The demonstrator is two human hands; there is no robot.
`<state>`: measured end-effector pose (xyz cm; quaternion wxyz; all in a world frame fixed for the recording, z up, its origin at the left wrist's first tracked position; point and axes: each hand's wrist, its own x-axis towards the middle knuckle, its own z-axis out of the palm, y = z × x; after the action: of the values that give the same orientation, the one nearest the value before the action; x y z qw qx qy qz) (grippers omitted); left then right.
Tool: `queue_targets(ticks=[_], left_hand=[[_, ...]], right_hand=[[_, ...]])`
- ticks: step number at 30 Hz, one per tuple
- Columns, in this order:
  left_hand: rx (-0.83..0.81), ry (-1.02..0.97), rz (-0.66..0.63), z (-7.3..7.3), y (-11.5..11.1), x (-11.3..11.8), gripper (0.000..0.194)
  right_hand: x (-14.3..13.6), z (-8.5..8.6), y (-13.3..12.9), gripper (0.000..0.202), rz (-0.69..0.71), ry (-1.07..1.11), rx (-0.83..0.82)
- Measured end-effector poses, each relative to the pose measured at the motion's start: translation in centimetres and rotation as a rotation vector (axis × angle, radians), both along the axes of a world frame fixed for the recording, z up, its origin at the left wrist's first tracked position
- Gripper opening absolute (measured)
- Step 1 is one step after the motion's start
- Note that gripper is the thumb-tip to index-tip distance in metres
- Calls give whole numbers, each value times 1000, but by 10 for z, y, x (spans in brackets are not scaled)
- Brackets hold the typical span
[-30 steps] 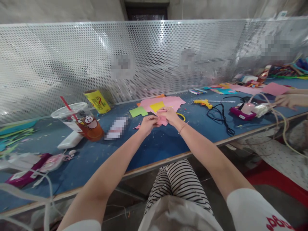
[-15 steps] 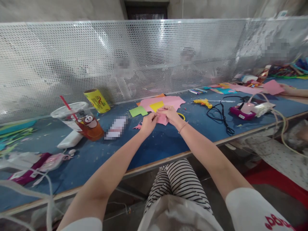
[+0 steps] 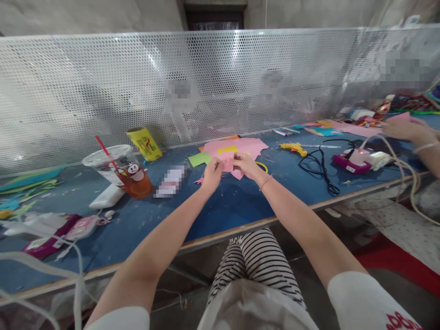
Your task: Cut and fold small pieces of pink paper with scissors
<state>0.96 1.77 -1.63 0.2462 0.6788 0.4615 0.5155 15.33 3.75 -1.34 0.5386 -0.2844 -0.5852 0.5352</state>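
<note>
Blue felt covers the workbench (image 3: 220, 206) in front of you, backed by a perforated metal screen (image 3: 103, 87). Your left hand (image 3: 212, 173) and right hand (image 3: 244, 165) meet over it, fingers pinched on a small pink paper piece (image 3: 228, 165) held between them just above the bench. Right behind it lie larger pink sheets (image 3: 240, 146), with a yellow sheet (image 3: 227, 150) on them and a green sheet (image 3: 200, 158) beside. Farther left stands an iced drink cup (image 3: 125, 172) with a red straw. To your right rests a yellow glue gun (image 3: 292, 147), and another person's hand (image 3: 404, 128) works at the far end.
</note>
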Motion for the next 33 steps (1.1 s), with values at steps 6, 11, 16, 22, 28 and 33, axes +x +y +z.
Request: queue_targets(ticks=[6,11,16,22,28,33], left_hand=[[-159,-211,-94,-5,4,-1,19],[-168,-344,-74,-6,10,-2,13],[-243,-510,-153,-6,12,-5,21],[-391,-614,-271,1,7,-7,22],[-375,-599,-316,7,3,-6,14],[-287,-526,-231,3,4,-3,31]], right_hand=[[3,-3,1,22,-40,-92,62],[6,-1,1,18,-21,-104,50],[5,-3,1,12,-3,-25,30],[8,-4,5,11,-18,43,-12],[7,-7,8,15,-57,19,-34],[4,-6,6,19,-78,-39,29]])
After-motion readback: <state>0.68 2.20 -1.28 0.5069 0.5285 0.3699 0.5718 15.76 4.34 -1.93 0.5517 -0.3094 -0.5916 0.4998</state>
